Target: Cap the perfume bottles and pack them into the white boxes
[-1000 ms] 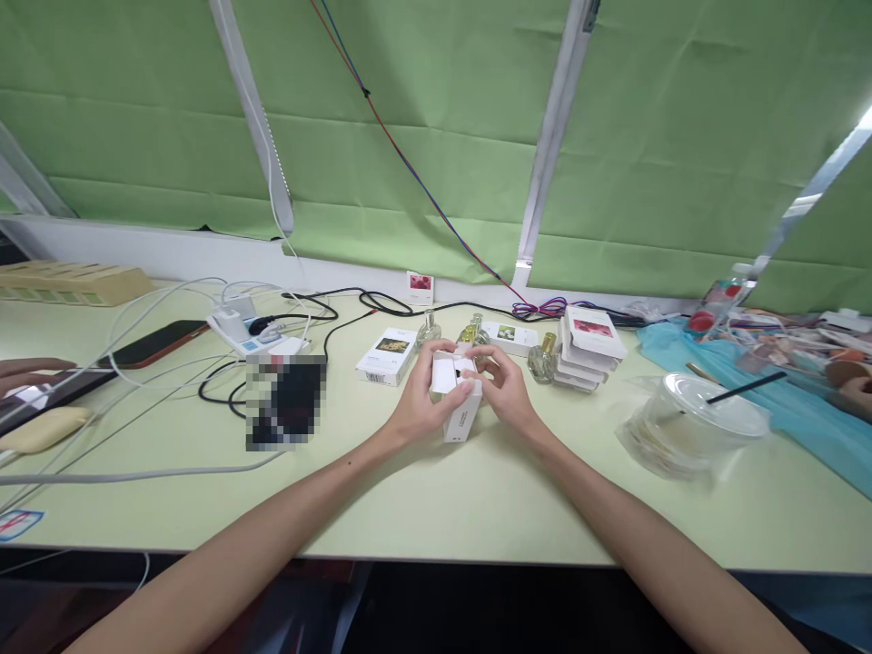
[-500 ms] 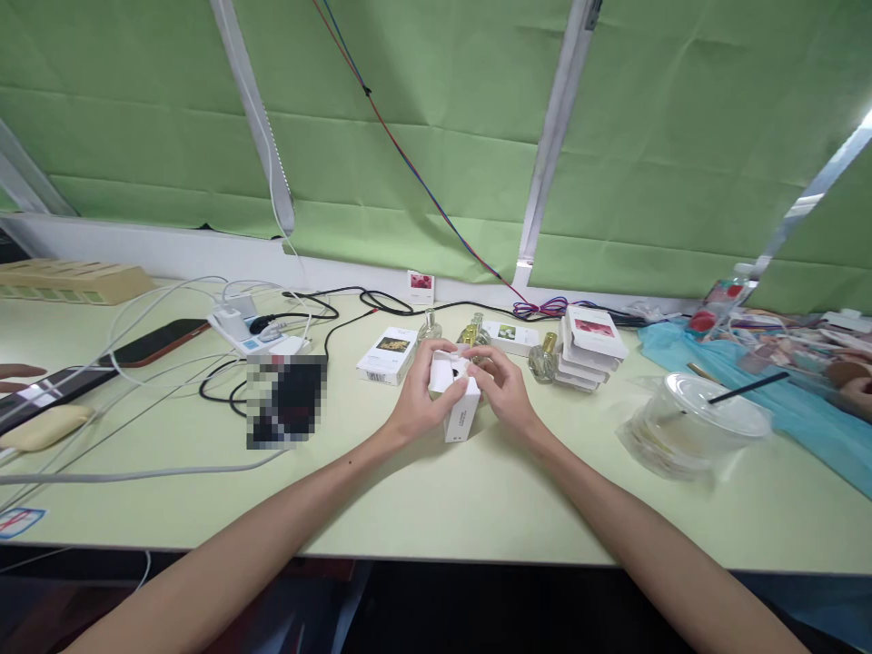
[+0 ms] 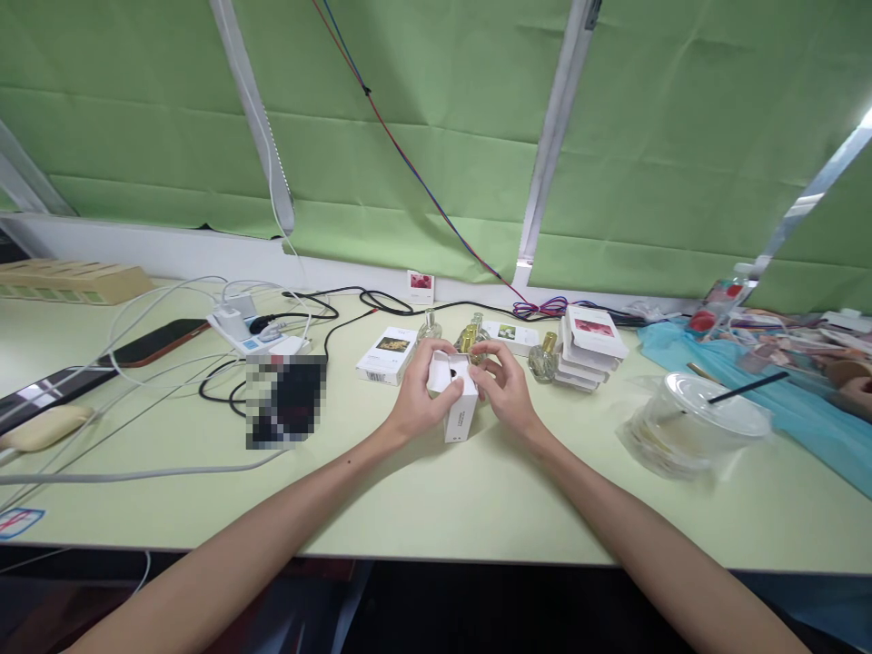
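A small white box [image 3: 461,415] stands on the table, its top open with flaps raised. My left hand [image 3: 423,392] grips it from the left, thumb on the near top edge. At its right top edge my right hand [image 3: 500,383] has bent fingers pressed together; what they hold, if anything, is too small to tell. Just behind are glass bottles with gold caps, one [image 3: 429,325] partly hidden by my left hand. Another bottle [image 3: 543,360] stands to the right, beside a stack of white boxes [image 3: 594,338]. A white box with a yellow picture [image 3: 387,355] lies to the left.
A lidded plastic cup [image 3: 701,418] with a black straw stands right, near blue cloth [image 3: 769,391]. Left are a power strip [image 3: 238,331], tangled cables, phones and a blurred dark item [image 3: 290,400]. Another person's hand [image 3: 855,395] shows at the right edge.
My right hand's fingers have drawn back slightly from over the box opening and curled more. The box and my left hand have hardly moved. Another person's hand at the left edge has gone from view.
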Available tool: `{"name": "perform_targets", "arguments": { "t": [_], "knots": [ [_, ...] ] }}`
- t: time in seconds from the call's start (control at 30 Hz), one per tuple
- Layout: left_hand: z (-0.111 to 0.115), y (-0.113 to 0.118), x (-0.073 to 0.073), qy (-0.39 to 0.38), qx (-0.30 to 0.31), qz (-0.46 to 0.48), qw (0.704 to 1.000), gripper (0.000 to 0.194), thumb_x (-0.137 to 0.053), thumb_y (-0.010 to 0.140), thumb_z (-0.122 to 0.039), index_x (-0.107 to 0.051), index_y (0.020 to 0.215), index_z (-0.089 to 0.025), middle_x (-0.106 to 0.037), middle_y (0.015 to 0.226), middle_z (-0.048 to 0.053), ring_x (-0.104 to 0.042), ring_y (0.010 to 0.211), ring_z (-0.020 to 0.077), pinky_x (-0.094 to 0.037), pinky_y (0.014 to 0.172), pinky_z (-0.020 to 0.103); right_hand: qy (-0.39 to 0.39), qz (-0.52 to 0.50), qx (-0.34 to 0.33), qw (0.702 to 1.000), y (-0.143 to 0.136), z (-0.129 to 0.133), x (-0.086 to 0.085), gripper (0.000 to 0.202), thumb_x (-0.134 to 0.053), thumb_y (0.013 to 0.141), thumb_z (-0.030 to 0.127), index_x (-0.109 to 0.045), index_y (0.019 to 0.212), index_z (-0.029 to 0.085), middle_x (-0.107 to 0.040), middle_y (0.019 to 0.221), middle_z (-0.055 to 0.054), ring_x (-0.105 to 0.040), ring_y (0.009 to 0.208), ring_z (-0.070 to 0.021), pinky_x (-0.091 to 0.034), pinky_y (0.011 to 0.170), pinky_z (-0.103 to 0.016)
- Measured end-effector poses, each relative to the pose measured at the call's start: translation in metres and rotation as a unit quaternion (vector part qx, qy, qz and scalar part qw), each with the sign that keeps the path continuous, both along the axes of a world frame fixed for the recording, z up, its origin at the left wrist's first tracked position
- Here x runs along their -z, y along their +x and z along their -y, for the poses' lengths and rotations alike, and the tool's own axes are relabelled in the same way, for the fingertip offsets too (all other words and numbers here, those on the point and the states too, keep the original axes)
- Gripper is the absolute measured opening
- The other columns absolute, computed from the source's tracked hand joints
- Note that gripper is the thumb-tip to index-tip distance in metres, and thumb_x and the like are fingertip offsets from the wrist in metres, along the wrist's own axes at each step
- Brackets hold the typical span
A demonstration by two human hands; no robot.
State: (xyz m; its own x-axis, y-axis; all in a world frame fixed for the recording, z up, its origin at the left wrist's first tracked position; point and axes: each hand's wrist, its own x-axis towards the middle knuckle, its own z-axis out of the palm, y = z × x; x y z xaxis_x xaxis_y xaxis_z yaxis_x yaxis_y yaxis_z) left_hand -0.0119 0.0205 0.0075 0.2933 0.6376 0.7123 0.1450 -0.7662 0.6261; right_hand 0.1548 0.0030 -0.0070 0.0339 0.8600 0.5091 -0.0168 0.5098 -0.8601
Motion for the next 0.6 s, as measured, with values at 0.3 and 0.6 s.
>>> {"name": "perform_targets", "arguments": {
  "t": [0.3,0.6],
  "knots": [
    [0.0006,-0.0002,-0.0054,-0.003,-0.008,-0.024,1.0,0.025,-0.058,0.083,-0.032,-0.05,0.105,-0.023,-0.058,0.102,0.005,-0.058,0.092,0.0239,-0.048,0.082,0.04,0.009,0.035,0.007,0.999,0.0011,0.0012,0.0011,0.021,-0.066,0.088,0.038,-0.065,0.104,0.025,-0.056,0.114,-0.005,-0.057,0.08,-0.0141,-0.051,0.062,-0.027],
    [0.0014,0.0003,-0.0025,-0.01,0.001,-0.017,1.0,0.034,-0.06,0.087,-0.034,-0.047,0.116,-0.024,-0.057,0.11,0.007,-0.058,0.102,0.0247,-0.048,0.089,0.04,-0.004,0.053,-0.003,0.999,0.0017,0.0028,-0.0025,0.026,-0.069,0.084,0.04,-0.065,0.105,0.025,-0.054,0.117,-0.006,-0.057,0.08,-0.0141,-0.052,0.061,-0.026]
  ]
}}
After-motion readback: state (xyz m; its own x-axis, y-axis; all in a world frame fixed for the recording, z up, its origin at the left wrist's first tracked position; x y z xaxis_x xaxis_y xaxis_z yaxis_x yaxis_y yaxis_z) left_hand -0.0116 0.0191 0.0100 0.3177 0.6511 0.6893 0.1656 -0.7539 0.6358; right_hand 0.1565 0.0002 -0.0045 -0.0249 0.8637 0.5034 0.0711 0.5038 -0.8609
